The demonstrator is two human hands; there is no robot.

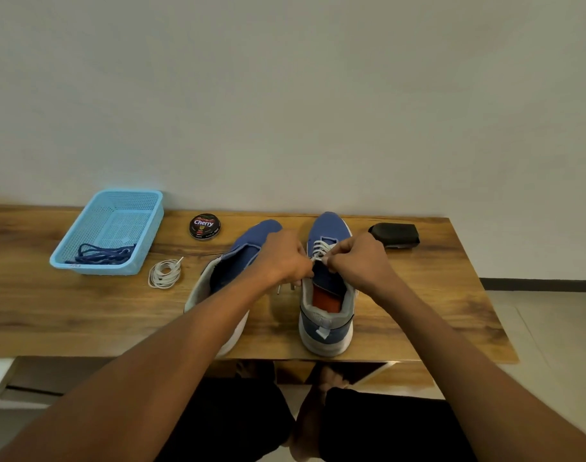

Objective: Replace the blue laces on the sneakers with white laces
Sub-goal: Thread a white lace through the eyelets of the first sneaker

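Two blue sneakers stand on the wooden table [84, 315], heels toward me. The right sneaker [328, 311] carries a white lace [320, 246] threaded through its eyelets. My left hand [281, 258] and my right hand [358, 258] meet over its tongue, each pinching an end of that white lace; loose lace tips hang below my left hand. The left sneaker [244, 248] lies without laces, partly hidden behind my left forearm. A coiled spare white lace [164, 273] lies left of it. The blue laces [101, 253] sit in a light blue basket [84, 225].
A round tin of shoe polish [204, 226] stands at the back between the basket and the sneakers. A black brush-like object [395, 235] lies at the back right. The table's right edge drops off past the right sneaker; a wall runs behind.
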